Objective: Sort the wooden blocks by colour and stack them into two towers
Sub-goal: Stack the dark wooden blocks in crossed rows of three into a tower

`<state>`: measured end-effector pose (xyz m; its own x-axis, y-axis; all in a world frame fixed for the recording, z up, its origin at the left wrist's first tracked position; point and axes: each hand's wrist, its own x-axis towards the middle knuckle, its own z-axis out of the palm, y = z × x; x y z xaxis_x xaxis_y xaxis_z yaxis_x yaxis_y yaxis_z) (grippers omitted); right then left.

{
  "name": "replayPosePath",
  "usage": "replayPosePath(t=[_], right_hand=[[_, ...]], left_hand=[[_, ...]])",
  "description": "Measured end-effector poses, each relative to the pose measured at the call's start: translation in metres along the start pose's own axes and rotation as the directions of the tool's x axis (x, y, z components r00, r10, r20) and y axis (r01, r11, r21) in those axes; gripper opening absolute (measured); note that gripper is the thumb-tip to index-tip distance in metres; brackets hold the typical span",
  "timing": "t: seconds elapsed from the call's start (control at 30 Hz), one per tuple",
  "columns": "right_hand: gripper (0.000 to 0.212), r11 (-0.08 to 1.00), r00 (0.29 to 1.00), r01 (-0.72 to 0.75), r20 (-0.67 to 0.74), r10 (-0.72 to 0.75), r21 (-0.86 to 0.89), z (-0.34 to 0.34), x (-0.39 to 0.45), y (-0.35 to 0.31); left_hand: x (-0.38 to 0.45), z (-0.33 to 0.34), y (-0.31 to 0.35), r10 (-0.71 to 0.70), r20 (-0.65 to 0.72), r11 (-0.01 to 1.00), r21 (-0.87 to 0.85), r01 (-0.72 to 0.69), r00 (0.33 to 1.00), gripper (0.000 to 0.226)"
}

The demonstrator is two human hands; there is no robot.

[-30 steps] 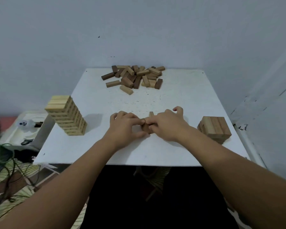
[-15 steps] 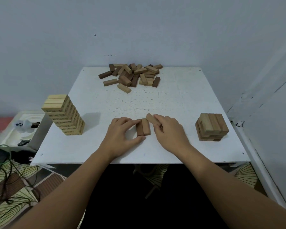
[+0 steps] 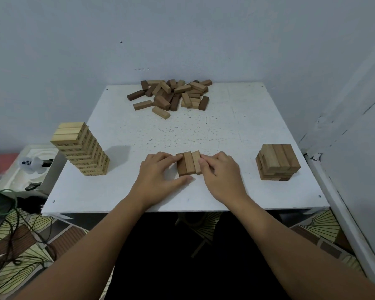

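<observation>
Three brown wooden blocks [image 3: 188, 163] lie side by side on the white table [image 3: 236, 126], near its front edge. My left hand [image 3: 158, 174] presses against their left side with its fingers, thumb along the near end. My right hand [image 3: 220, 173] presses their right side with curled fingers. A tall tower of pale blocks [image 3: 80, 149] stands at the left edge. A short stack of brown blocks [image 3: 277, 162] stands at the right. A loose pile of mixed blocks [image 3: 171, 96] lies at the far edge.
Grey walls close in behind and to the right of the table. A white tray [image 3: 19, 172] with small items sits lower at the left, with green cord [image 3: 0, 198] beside it. Patterned floor shows below the table's front edge.
A third block has been laid beside the other two. Both hands now squeeze the row of three together from the sides.
</observation>
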<state>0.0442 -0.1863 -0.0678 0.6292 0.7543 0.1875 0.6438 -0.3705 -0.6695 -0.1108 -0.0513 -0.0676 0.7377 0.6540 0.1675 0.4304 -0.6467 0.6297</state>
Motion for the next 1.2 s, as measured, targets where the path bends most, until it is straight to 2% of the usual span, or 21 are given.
replayPosePath(t=[0.17,0.23,0.3,0.43,0.53,0.67,0.77,0.87,1.0,1.2], right_hand=[[0.028,0.999,0.999,-0.032,-0.021,0.033,0.022,0.002,0.001,0.004],[0.026,0.999,0.999,-0.035,-0.023,0.036,0.021,0.002,0.001,0.006],[0.023,0.999,0.999,-0.038,-0.016,0.039,0.024,0.002,0.001,0.007],[0.015,0.995,0.997,-0.064,-0.040,0.067,0.074,0.002,0.001,0.009],[0.016,0.995,0.994,-0.082,-0.066,0.086,0.064,0.002,0.001,0.008],[0.034,0.996,0.994,-0.088,-0.066,0.087,-0.019,0.001,0.001,0.009],[0.033,0.996,0.997,-0.066,-0.038,0.064,-0.067,0.003,0.001,0.012],[0.032,0.997,0.998,-0.042,-0.049,0.039,-0.063,0.006,0.001,0.014],[0.029,0.996,0.998,-0.009,-0.060,0.004,-0.084,0.008,0.003,0.014],[0.027,0.996,0.998,0.003,-0.063,-0.009,-0.086,0.008,0.002,0.014]], left_hand=[[0.003,0.007,0.022,-0.083,-0.023,0.985,0.152,0.086,0.996,0.092],[0.004,0.014,0.027,-0.102,-0.047,0.972,0.208,0.109,0.994,0.090],[0.004,0.019,0.029,-0.110,-0.072,0.967,0.222,0.123,0.991,0.077],[0.010,0.014,0.025,-0.126,-0.040,0.976,0.176,0.131,0.991,0.054],[0.020,-0.001,0.018,-0.109,0.105,0.984,0.154,0.092,0.989,0.061],[0.027,-0.014,0.011,-0.067,0.218,0.994,0.100,0.046,0.974,0.071],[0.021,-0.016,0.008,-0.141,0.172,0.989,0.070,0.130,0.975,0.084],[0.015,-0.017,0.002,-0.229,0.105,0.974,0.021,0.228,0.968,0.084],[0.018,-0.017,0.000,-0.196,0.121,0.977,-0.058,0.204,0.973,0.072],[0.020,-0.020,-0.005,-0.181,0.156,0.972,-0.123,0.201,0.971,0.072]])
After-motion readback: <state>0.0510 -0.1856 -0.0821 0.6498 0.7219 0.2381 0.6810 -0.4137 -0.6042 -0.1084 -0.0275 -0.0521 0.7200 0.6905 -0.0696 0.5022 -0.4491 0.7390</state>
